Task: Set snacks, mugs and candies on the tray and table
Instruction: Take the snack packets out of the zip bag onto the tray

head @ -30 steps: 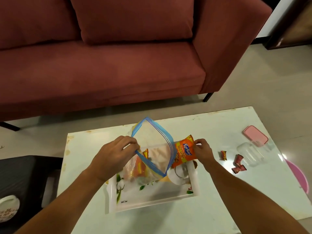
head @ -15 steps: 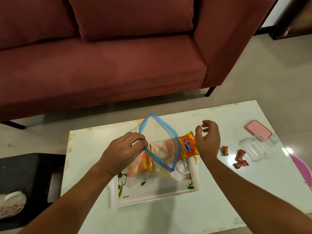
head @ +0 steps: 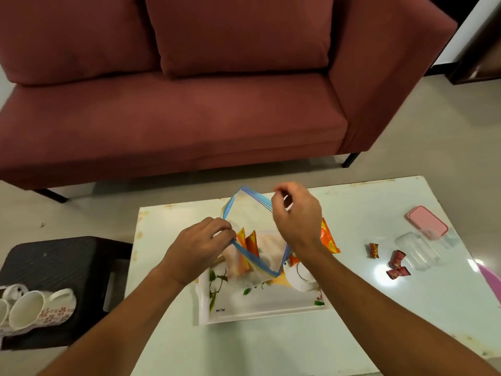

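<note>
My left hand (head: 199, 246) pinches the near rim of a clear zip bag (head: 249, 213) with a blue seal, held open above a white floral tray (head: 265, 305). Orange snack packets (head: 250, 240) stand inside the bag. My right hand (head: 295, 217) hovers at the bag's mouth by the far rim, fingers curled; I cannot tell if it grips anything. One orange snack packet (head: 329, 240) lies on the table just right of that hand. A white mug (head: 298, 275) lies on the tray. Three red wrapped candies (head: 397, 260) sit on the table to the right.
On the white table (head: 352, 321) at the right are a clear container (head: 417, 251) and its pink lid (head: 427, 221). A black stool (head: 59, 261) at the left carries white flowered mugs (head: 40, 308). A red sofa (head: 189, 118) stands behind the table.
My right hand let go of the orange snack packet, which now lies on the table, and moved up and left to the bag's mouth. My left hand kept its hold on the bag.
</note>
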`<action>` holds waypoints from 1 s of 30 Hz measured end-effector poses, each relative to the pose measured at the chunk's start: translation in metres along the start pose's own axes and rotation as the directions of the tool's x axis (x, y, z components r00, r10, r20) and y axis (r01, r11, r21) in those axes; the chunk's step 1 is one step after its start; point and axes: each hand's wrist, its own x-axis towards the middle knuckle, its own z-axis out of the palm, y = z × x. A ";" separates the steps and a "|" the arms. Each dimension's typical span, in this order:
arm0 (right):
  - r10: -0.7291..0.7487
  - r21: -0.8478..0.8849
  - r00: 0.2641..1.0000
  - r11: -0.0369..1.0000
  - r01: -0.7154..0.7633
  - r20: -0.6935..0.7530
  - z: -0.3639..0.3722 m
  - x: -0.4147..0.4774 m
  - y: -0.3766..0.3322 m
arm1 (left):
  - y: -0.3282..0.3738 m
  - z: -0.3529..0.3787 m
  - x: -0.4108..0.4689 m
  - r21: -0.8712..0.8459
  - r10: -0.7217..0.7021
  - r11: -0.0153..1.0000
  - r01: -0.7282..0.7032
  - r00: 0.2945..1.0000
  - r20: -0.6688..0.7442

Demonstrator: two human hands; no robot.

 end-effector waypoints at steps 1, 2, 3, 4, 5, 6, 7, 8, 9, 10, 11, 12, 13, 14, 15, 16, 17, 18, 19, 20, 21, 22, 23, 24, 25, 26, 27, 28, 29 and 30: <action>-0.041 0.014 0.997 0.999 0.041 0.067 0.002 -0.002 -0.002 | 0.001 0.000 -0.001 -0.001 0.002 1.000 -0.002 1.000 -0.013; -0.098 -0.008 0.973 0.995 0.102 0.208 0.007 -0.004 -0.006 | 0.002 0.000 -0.002 0.002 0.012 1.000 -0.012 1.000 -0.029; -0.116 -0.067 0.913 0.986 0.154 0.392 0.017 -0.006 -0.012 | 0.002 0.001 -0.004 0.008 0.021 1.000 -0.021 0.999 -0.043; -0.056 -0.169 0.826 0.969 0.180 0.562 0.029 -0.009 -0.017 | 0.003 0.001 -0.005 0.008 0.026 1.000 -0.025 0.998 -0.053; 0.073 -0.303 0.739 0.935 0.183 0.670 0.042 -0.010 -0.018 | 0.004 0.001 -0.005 0.002 0.024 1.000 -0.024 0.998 -0.061; 0.221 -0.433 0.662 0.885 0.172 0.716 0.053 -0.012 -0.018 | 0.004 0.002 -0.006 -0.005 0.022 1.000 -0.022 0.998 -0.066; 0.349 -0.532 0.599 0.832 0.155 0.721 0.061 -0.014 -0.014 | 0.004 0.002 -0.008 -0.009 0.021 1.000 -0.022 0.997 -0.073; 0.436 -0.588 0.543 0.798 0.136 0.718 0.069 -0.016 -0.008 | 0.004 0.003 -0.010 -0.013 0.023 1.000 -0.024 0.997 -0.080; 0.489 -0.608 0.488 0.786 0.113 0.723 0.076 -0.019 -0.001 | 0.004 0.003 -0.012 -0.016 0.024 1.000 -0.025 0.996 -0.084; 0.523 -0.614 0.443 0.785 0.081 0.728 0.082 -0.022 0.007 | 0.003 0.003 -0.014 -0.020 0.024 0.999 -0.026 0.996 -0.086; 0.546 -0.615 0.421 0.788 0.035 0.724 0.087 -0.025 0.012 | 0.003 0.004 -0.016 -0.023 0.025 0.999 -0.027 0.996 -0.088; 0.565 -0.619 0.428 0.786 -0.016 0.706 0.092 -0.028 0.016 | 0.002 0.005 -0.019 -0.023 0.024 0.999 -0.026 0.996 -0.091; 0.593 -0.623 0.455 0.776 -0.102 0.665 0.097 -0.033 0.021 | 0.002 0.006 -0.021 -0.022 0.019 1.000 -0.021 0.995 -0.096; 0.625 -0.622 0.480 0.759 -0.191 0.616 0.101 -0.038 0.022 | 0.002 0.007 -0.024 -0.023 0.009 1.000 -0.011 0.994 -0.106; 0.626 -0.610 0.524 0.758 -0.233 0.578 0.105 -0.041 0.021 | 0.001 0.009 -0.026 -0.025 -0.004 1.000 0.001 0.993 -0.120; 0.607 -0.591 0.568 0.769 -0.244 0.556 0.108 -0.043 0.019 | 0.001 0.010 -0.028 -0.028 -0.011 1.000 0.007 0.991 -0.135; 0.581 -0.575 0.594 0.785 -0.228 0.557 0.111 -0.044 0.017 | 0.001 0.011 -0.030 -0.029 -0.011 1.000 0.007 0.990 -0.143; 0.560 -0.563 0.607 0.799 -0.213 0.564 0.112 -0.044 0.014 | 0.000 0.011 -0.031 -0.029 -0.006 1.000 0.001 0.989 -0.147; 0.540 -0.550 0.617 0.811 -0.199 0.572 0.112 -0.042 0.008 | -0.001 0.011 -0.032 -0.028 -0.002 1.000 -0.003 0.988 -0.153; 0.529 -0.544 0.617 0.818 -0.188 0.583 0.111 -0.040 0.002 | -0.003 0.010 -0.033 -0.028 -0.004 1.000 0.000 0.988 -0.156; 0.516 -0.540 0.619 0.824 -0.170 0.593 0.109 -0.038 -0.005 | -0.004 0.009 -0.033 -0.026 -0.010 1.000 0.006 0.988 -0.153; 0.498 -0.537 0.618 0.832 -0.141 0.608 0.104 -0.035 -0.013 | -0.006 0.008 -0.034 -0.022 -0.019 1.000 0.016 0.989 -0.145; 0.471 -0.533 0.622 0.840 -0.101 0.625 0.099 -0.032 -0.021 | -0.007 0.006 -0.035 -0.018 -0.028 1.000 0.025 0.991 -0.133; 0.449 -0.525 0.627 0.848 -0.073 0.637 0.090 -0.028 -0.028 | -0.008 0.004 -0.035 -0.013 -0.033 0.999 0.032 0.992 -0.121; 0.433 -0.510 0.626 0.858 -0.065 0.649 0.080 -0.023 -0.034 | -0.010 0.002 -0.034 -0.004 -0.033 0.999 0.032 0.994 -0.106; 0.430 -0.480 0.609 0.872 -0.091 0.666 0.071 -0.017 -0.039 | -0.012 0.001 -0.034 0.004 -0.031 1.000 0.031 0.995 -0.092; 0.429 -0.440 0.588 0.888 -0.134 0.686 0.060 -0.011 -0.043 | -0.013 -0.002 -0.032 0.008 -0.028 1.000 0.029 0.996 -0.081; 0.424 -0.407 0.573 0.898 -0.166 0.702 0.049 -0.005 -0.047 | -0.014 -0.005 -0.030 0.009 -0.027 1.000 0.028 0.997 -0.072; 0.414 -0.393 0.575 0.904 -0.168 0.706 0.041 0.002 -0.051 | -0.014 -0.007 -0.027 0.011 -0.031 0.999 0.031 0.997 -0.064; 0.405 -0.400 0.587 0.905 -0.147 0.701 0.035 0.007 -0.053 | -0.013 -0.009 -0.024 0.016 -0.034 0.999 0.035 0.998 -0.053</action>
